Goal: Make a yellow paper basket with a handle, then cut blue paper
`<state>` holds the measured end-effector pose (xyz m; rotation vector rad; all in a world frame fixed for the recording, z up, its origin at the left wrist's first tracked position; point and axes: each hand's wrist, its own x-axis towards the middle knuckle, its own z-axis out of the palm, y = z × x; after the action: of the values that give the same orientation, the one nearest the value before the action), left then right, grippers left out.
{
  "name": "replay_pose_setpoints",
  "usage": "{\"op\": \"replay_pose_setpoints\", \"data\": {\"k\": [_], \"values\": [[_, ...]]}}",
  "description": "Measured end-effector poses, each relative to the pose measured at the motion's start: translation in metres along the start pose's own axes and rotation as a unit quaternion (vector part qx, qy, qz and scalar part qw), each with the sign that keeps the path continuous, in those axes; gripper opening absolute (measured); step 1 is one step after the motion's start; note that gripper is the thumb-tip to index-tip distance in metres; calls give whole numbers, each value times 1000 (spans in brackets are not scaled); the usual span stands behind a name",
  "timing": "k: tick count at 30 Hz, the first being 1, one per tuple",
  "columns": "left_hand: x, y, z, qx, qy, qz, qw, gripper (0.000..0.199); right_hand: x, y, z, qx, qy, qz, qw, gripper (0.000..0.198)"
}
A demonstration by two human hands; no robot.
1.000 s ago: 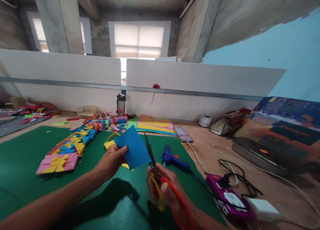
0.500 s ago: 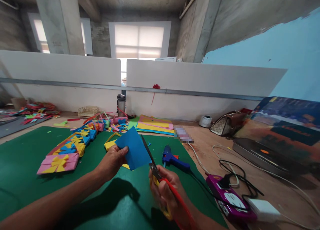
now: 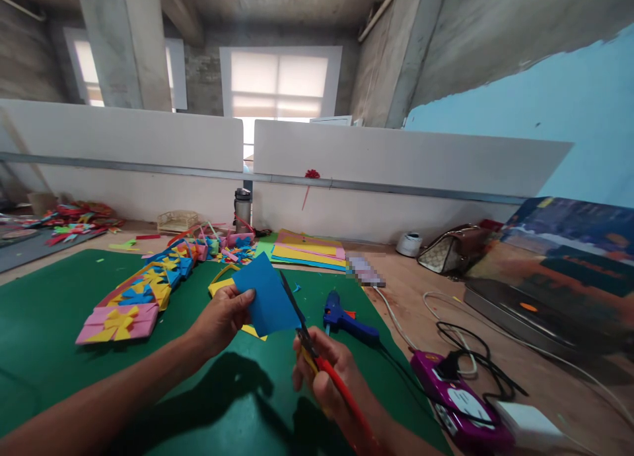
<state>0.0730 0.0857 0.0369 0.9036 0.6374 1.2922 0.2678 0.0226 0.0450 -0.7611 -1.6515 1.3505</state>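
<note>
Between thumb and fingers, my left hand (image 3: 225, 314) pinches a blue sheet of paper (image 3: 270, 297) by its left edge, above the green mat (image 3: 188, 390). My right hand (image 3: 329, 373) grips scissors (image 3: 310, 347) with red and yellow handles. The dark blades point up and away along the sheet's right edge; whether they touch the paper is hard to tell. Behind the sheet, partly covered, lies a yellow paper piece (image 3: 220, 286) with a strip handle. To the right of the sheet lies a blue glue gun (image 3: 349, 319) on the mat.
At left stands a row of folded paper bags (image 3: 116, 323) with bows. Coloured sheets (image 3: 310, 251) are stacked at the back, near a bottle (image 3: 242, 212). On the right are a purple power strip (image 3: 460, 400), tangled cables, a white adapter (image 3: 528, 424) and a dark case (image 3: 525, 314).
The scissor handles have drawn closer together in my right hand. My left hand and the blue paper stay nearly in place; the whole view has shifted slightly.
</note>
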Motion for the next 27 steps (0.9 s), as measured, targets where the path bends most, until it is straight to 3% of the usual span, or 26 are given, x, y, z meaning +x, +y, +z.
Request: {"op": "replay_pose_setpoints", "data": {"k": [4, 9, 14, 18, 23, 27], "values": [[1, 0, -1, 4, 2, -1, 1000, 38, 3, 2, 2, 16, -17, -21, 1000, 64], [0, 0, 0, 1, -3, 6, 1000, 35, 2, -4, 0, -14, -15, 10, 1000, 73], [-3, -1, 1, 9, -26, 5, 1000, 32, -2, -13, -1, -41, -11, -5, 999, 66], [-5, -1, 2, 20, -16, 0, 1000, 31, -1, -8, -4, -23, -62, -32, 997, 63], [-6, -3, 2, 45, -31, 1, 999, 31, -2, -3, -7, -21, -41, -16, 999, 89], [-8, -7, 3, 46, -36, -6, 998, 30, 1, 1, -10, -26, -58, -24, 998, 94]]}}
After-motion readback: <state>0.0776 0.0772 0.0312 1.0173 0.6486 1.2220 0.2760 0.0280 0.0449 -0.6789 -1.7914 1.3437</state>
